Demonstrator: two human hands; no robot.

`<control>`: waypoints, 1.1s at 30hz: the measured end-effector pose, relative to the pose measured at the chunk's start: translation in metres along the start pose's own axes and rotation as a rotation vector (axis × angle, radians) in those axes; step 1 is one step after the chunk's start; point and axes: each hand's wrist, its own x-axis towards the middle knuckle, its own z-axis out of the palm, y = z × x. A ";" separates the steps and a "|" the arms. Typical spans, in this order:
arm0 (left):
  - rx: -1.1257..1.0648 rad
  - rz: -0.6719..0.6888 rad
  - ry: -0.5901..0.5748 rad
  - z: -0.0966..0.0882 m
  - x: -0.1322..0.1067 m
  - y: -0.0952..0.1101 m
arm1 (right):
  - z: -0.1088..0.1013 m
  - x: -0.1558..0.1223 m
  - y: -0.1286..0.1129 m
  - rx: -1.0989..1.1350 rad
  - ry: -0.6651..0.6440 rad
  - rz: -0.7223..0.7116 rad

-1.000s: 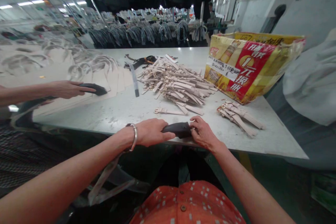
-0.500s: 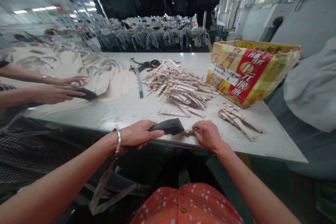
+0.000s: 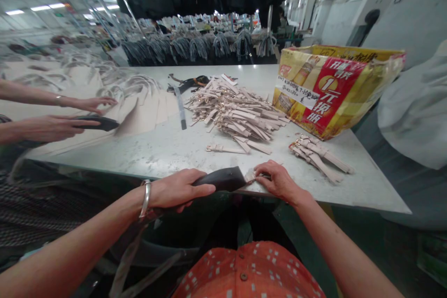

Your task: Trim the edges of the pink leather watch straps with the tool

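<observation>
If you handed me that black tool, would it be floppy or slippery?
The black tool would probably be stiff: it juts past the left hand without drooping. It could be slightly slippery, since its surface looks smooth. It seems unlikely to roll far, as its end looks squared off.

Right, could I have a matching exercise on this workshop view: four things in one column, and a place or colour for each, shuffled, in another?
Column one
1. Carton
2. Nearest dark tool
3. Large strap heap
4. Small strap bundle

Column two
A. Pale, piled up to the left of the printed box
B. Held in the wearer's left hand
C. Pale, between the printed box and the front edge of the table
D. Mainly yellow and red

Right pairs
1-D
2-B
3-A
4-C
</observation>
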 end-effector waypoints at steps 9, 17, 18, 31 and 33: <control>-0.015 -0.044 -0.064 0.001 0.004 0.006 | -0.004 0.007 -0.003 -0.031 -0.062 0.074; -0.021 -0.054 -0.023 0.002 0.005 0.011 | 0.001 0.005 -0.001 -0.031 -0.023 0.002; -0.006 -0.036 -0.020 0.003 0.007 0.014 | 0.001 0.005 0.000 -0.020 -0.018 0.003; 0.078 -0.020 0.004 0.009 0.013 0.033 | -0.006 0.005 0.002 0.071 -0.035 0.044; 0.070 -0.039 -0.032 0.008 0.012 0.031 | -0.007 0.004 0.003 0.074 -0.037 0.040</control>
